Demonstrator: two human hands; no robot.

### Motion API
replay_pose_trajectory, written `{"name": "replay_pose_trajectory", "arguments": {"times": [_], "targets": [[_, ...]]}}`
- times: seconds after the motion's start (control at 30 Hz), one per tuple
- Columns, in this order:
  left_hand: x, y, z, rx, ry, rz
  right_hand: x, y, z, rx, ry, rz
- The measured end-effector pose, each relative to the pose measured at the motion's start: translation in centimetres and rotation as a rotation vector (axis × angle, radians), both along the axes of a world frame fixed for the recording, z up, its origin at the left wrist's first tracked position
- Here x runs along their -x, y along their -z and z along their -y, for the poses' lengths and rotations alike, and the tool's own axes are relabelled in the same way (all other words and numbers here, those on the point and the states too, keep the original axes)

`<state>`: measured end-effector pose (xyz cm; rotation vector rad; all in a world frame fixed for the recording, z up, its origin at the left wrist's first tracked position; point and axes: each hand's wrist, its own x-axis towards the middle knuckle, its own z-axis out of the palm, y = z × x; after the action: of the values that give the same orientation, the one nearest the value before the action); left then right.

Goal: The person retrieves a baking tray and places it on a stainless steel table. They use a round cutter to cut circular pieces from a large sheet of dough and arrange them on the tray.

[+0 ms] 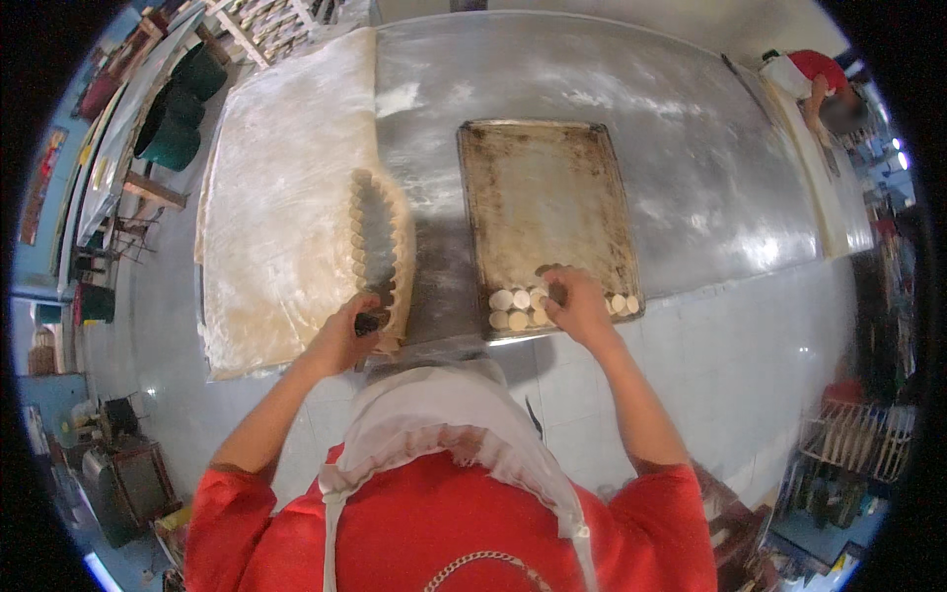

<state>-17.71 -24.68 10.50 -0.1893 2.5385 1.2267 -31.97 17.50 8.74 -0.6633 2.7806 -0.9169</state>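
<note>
A large sheet of rolled dough covers the left part of the metal worktable, its right side cut into a scalloped gap. At the near end of that gap my left hand grips a small dark cutter, partly hidden by the fingers. To the right, a worn metal baking tray bears several pale dough rounds in two rows along its near edge. Over these rounds is my right hand, fingers curled about a small dark object, perhaps another cutter or a dough round; its kind is unclear.
The metal worktable extends beyond the tray. At its far right end, a person in red bends over another strip of dough. Dark green tubs stand beyond the left side. A wire rack is at lower right.
</note>
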Motion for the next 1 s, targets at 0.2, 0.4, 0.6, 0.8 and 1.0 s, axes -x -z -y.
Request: {"name": "replay_pose_trajectory", "arguments": {"times": [0.2, 0.4, 0.6, 0.8, 1.0], "targets": [[3.3, -3.2, 7.2, -0.030, -0.266, 0.170, 4.4, -1.5, 5.3, 0.231, 0.077, 0.076], [15.3, -5.8, 12.2, 0.420, -0.073, -0.171, 11.6, 1.8, 19.4, 0.318, -0.133, -0.022], [26.4, -3.9, 15.2, 0.578, 0.222, -0.226, 18.3, 7.2, 35.0, 0.198, -0.032, -0.071], [32.0, -1.4, 14.9, 0.645, 0.472, -0.165, 19.2, 9.6, 39.9, 0.039, 0.106, -0.076], [34.2, 0.2, 15.0, 0.651, 0.585, -0.117, 18.9, 10.8, 39.7, 0.033, 0.125, -0.142]]}}
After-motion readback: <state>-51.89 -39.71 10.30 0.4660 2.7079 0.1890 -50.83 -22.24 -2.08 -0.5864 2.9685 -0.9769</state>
